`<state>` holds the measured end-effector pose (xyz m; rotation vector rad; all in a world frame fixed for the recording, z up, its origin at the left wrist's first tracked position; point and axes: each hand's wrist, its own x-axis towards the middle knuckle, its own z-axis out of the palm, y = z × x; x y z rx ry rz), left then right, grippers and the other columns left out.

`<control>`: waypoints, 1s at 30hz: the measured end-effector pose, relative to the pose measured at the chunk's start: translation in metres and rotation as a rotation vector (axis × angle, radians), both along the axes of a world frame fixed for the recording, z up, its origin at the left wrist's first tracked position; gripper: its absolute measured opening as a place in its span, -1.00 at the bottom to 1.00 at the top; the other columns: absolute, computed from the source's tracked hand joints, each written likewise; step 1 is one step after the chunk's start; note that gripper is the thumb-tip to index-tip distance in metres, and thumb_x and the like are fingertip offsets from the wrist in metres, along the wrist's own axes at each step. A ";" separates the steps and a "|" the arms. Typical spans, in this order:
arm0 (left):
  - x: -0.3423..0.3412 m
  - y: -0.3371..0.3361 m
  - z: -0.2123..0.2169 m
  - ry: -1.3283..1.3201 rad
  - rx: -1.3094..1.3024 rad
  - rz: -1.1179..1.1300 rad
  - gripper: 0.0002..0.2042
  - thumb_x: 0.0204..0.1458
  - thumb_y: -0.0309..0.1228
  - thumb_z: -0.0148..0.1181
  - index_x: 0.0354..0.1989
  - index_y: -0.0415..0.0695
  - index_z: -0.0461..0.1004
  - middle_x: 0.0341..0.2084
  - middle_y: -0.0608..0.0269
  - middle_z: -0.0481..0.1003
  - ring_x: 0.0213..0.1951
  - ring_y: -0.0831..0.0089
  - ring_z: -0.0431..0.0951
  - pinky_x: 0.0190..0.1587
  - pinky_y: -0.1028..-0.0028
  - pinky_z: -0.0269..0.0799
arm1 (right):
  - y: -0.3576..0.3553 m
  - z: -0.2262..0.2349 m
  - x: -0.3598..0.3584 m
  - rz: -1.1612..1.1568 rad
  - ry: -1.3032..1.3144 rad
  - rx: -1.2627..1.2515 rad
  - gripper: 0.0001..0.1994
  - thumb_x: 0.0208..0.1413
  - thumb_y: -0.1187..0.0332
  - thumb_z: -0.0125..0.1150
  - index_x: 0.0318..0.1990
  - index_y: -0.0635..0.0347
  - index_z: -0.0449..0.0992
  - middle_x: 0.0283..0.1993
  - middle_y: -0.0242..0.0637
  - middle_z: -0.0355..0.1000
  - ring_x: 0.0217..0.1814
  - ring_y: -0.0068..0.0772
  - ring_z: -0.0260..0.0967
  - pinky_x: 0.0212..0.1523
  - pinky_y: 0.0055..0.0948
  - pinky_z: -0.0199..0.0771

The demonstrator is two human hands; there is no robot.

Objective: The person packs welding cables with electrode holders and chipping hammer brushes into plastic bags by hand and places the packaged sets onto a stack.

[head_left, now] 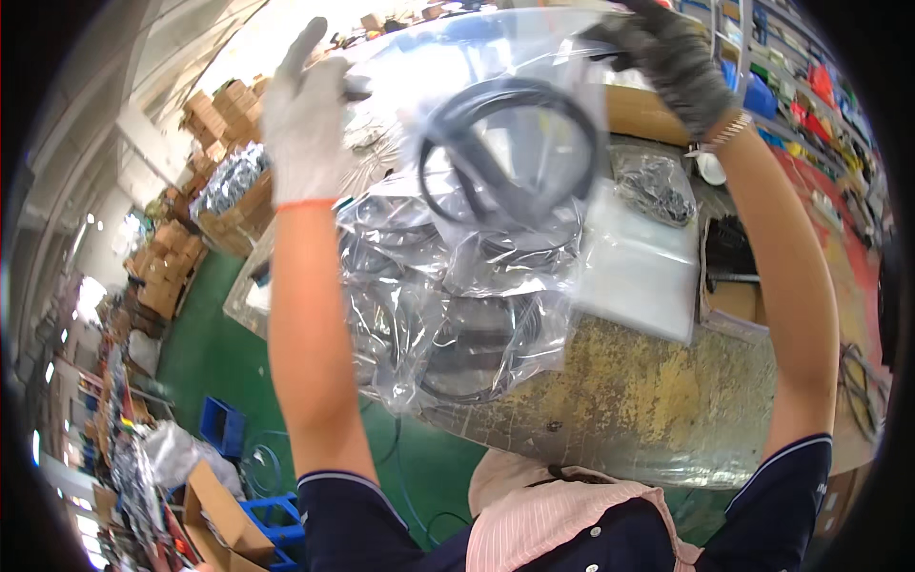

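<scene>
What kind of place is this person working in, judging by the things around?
Probably a factory packing area. Both gloved hands hold up a clear plastic bag with a coiled black cable inside. More bagged cables lie on the worn workbench, and brown cardboard boxes are stacked behind.

Glossy clear plastic bag [496, 86], matt black cable [505, 153], knitted gloves

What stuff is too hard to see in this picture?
Head view:
- Coiled black cable: its ends blur behind the shiny clear bag.
- Right hand: fingers partly cut off by the top edge.
- Left hand: fingertips hidden behind the bag's edge.
- Pile of bagged cables: count unclear through crinkled plastic.
</scene>
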<state>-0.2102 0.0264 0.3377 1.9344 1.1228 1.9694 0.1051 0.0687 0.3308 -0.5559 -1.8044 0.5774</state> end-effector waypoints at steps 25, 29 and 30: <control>0.002 -0.168 -0.257 0.494 -0.347 0.988 -0.62 0.16 -0.21 0.10 -0.03 -0.27 0.50 -0.13 -0.09 0.54 -0.11 0.03 0.55 -0.03 0.21 0.45 | -0.192 -0.355 0.545 -1.925 -0.763 -1.061 -0.18 0.15 -0.35 -0.35 0.39 0.06 0.12 0.46 -0.21 0.04 0.54 -0.09 -0.21 0.47 -0.07 -0.38; 0.021 -0.144 -0.225 0.635 -0.261 0.919 -0.68 0.13 -0.28 0.11 -0.11 -0.30 0.54 -0.22 -0.11 0.57 -0.18 0.01 0.56 -0.07 0.18 0.45 | -0.195 -0.328 0.577 -1.664 -0.740 -1.328 -0.11 0.08 -0.48 -0.44 0.24 0.04 0.38 0.31 -0.20 0.30 0.44 -0.13 0.08 0.37 0.04 -0.04; 0.027 -0.142 -0.221 0.685 -0.234 0.855 -0.70 0.12 -0.31 0.11 -0.14 -0.31 0.55 -0.27 -0.11 0.58 -0.22 0.00 0.57 -0.10 0.17 0.45 | -0.189 -0.322 0.574 -1.658 -0.738 -1.326 -0.11 0.08 -0.48 -0.44 0.24 0.04 0.38 0.31 -0.20 0.30 0.44 -0.13 0.08 0.37 0.04 -0.04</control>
